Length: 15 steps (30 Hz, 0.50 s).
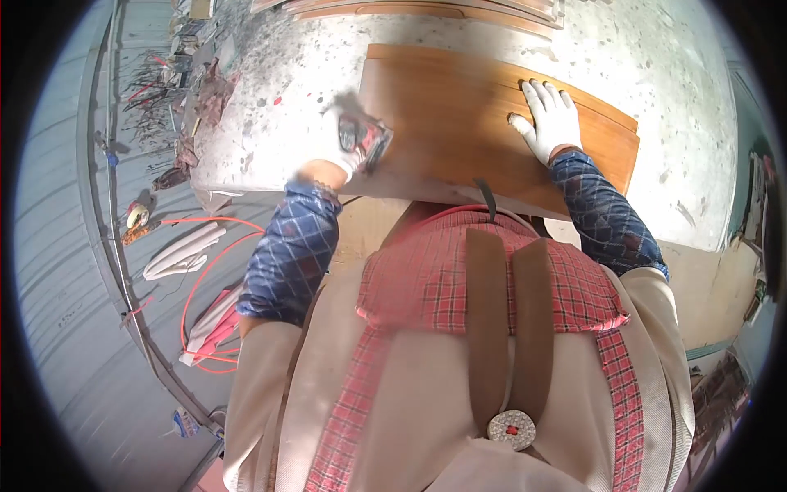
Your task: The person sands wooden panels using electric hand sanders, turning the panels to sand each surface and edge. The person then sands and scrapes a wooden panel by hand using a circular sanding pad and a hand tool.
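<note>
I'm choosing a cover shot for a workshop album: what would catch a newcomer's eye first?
Probably the orange-brown wooden panel, lying across the pale, speckled table at upper centre. Next come the white-gloved hands: the left hand grips a blurred red-and-black tool by the panel's left end, while the right hand rests spread on its right part. Below, the red plaid apron stands out.

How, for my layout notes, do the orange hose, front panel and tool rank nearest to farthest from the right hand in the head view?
1. Front panel: under the right hand.
2. Tool: left, in the left hand.
3. Orange hose: far left.
</note>
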Each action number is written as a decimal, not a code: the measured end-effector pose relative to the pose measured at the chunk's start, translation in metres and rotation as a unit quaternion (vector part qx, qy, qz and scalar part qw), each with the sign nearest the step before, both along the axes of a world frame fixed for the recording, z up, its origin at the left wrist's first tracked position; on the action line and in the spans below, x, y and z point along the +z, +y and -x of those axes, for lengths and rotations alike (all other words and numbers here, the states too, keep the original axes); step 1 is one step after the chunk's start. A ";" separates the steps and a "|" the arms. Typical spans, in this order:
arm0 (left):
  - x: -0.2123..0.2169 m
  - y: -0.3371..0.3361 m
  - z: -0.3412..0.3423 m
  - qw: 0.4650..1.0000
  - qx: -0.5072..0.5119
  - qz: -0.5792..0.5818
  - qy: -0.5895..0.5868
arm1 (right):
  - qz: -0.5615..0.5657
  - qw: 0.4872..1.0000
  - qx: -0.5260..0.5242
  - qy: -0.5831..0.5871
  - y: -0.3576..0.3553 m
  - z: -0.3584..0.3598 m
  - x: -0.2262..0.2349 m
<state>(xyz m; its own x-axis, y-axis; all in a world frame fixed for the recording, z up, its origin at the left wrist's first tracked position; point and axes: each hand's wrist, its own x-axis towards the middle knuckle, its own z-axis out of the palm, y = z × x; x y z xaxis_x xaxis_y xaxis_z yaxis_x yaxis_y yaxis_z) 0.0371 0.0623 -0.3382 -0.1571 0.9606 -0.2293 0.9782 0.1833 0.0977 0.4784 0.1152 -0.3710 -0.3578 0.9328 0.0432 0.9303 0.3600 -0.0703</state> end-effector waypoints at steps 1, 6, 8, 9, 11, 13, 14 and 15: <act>0.015 -0.012 -0.007 1.000 0.004 0.016 -0.010 | -0.002 1.000 0.000 0.001 -0.001 -0.002 -0.003; 0.082 -0.061 -0.028 0.996 0.002 0.089 0.015 | 0.015 1.000 -0.003 -0.005 -0.004 -0.002 0.001; 0.076 -0.077 -0.011 0.998 -0.018 0.051 0.031 | 0.050 0.999 0.001 0.001 0.000 0.000 0.011; 0.079 -0.080 -0.005 0.998 -0.030 0.028 0.037 | 0.014 1.000 -0.001 0.019 -0.005 0.002 0.006; 0.071 -0.065 0.002 0.987 0.092 -0.009 -0.128 | 0.004 1.000 0.001 0.005 -0.001 -0.003 0.001; 0.066 -0.042 0.009 0.986 0.078 -0.046 -0.137 | 0.001 1.000 0.002 0.006 -0.004 -0.006 -0.001; 0.068 -0.027 0.007 0.996 0.049 -0.018 -0.066 | -0.007 1.000 0.002 0.011 -0.003 -0.007 -0.002; 0.051 -0.012 0.021 0.985 0.088 0.000 -0.149 | -0.009 1.000 0.008 0.011 0.000 -0.004 0.000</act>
<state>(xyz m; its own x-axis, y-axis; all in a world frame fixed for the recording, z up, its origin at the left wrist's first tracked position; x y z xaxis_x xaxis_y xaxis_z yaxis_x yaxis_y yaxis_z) 0.0159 0.0502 -0.2872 -0.2464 0.9249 -0.2897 0.8596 0.3466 0.3754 0.4821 0.1151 -0.3708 -0.3707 0.9263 0.0675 0.9230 0.3755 -0.0844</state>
